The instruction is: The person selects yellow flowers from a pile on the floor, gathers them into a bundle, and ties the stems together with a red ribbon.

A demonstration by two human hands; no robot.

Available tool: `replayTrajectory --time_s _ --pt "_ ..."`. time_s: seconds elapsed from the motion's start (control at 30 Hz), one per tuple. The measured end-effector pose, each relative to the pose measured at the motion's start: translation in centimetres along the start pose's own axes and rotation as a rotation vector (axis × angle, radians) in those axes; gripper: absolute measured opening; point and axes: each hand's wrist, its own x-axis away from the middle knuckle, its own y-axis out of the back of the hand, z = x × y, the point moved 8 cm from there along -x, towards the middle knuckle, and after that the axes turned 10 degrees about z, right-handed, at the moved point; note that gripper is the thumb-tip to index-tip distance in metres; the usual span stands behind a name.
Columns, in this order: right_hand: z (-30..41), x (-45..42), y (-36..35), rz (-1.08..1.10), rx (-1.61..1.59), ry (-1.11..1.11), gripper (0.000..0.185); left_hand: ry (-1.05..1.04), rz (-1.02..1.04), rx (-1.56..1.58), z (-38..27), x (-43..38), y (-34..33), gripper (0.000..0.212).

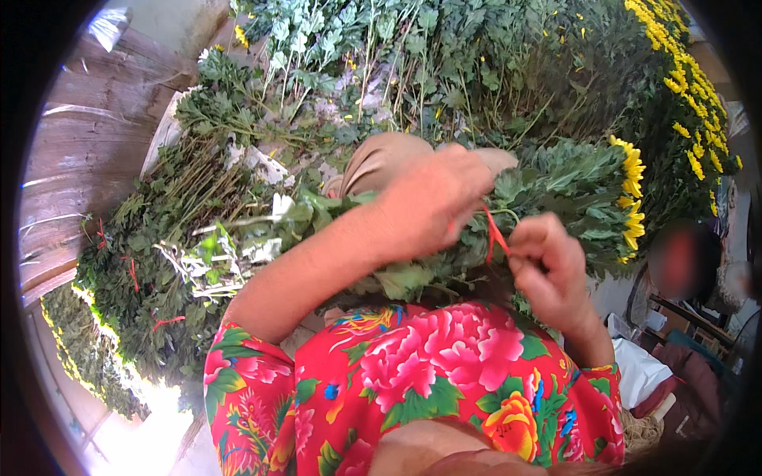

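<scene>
A bunch of yellow chrysanthemums lies across my lap, its flower heads to the right and its cut stems to the left. Around its leafy middle runs a red tie, with loose strands hanging from it. My left hand is closed over the upper side of the bunch, a bit of red showing at its fingers. At the lower right, my right hand pinches the other end of the tie between thumb and forefinger. The left fingertips are partly hidden behind the hand.
Long-stemmed chrysanthemums are heaped in front of me, their yellow blooms at far right. Bunches with red ties are stacked at left beside wooden boards. A person is at the right, near a white bag.
</scene>
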Motion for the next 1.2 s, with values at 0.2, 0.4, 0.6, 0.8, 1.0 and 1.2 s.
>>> replayTrajectory --time_s 0.2,0.4,0.6,0.8,1.0,1.2 --pt "-0.2 4.3 -1.3 -0.126 0.284 -0.131 0.017 0.178 0.143 -0.131 2.5 0.3 -1.9 0.015" --pt "-1.2 6.3 -1.4 0.193 0.331 -0.302 0.020 0.141 0.286 -0.192 1.1 -0.9 0.3 0.015" --pt "2.1 2.0 -1.8 0.111 -0.204 0.286 0.021 0.497 0.563 1.285 1.3 -0.5 -3.7 0.032" --pt "0.7 2.0 -0.8 -0.047 -0.359 0.218 0.018 0.465 0.456 1.288 -0.2 -0.6 -4.1 0.034" --pt "-2.1 5.2 -0.8 -0.168 -0.344 0.045 0.027 0.598 0.278 1.262 2.3 1.1 -3.4 0.035" --pt "-5.8 4.5 -0.4 -0.249 -0.695 -0.088 0.038 0.699 0.256 1.288 3.7 0.8 -3.4 0.037"
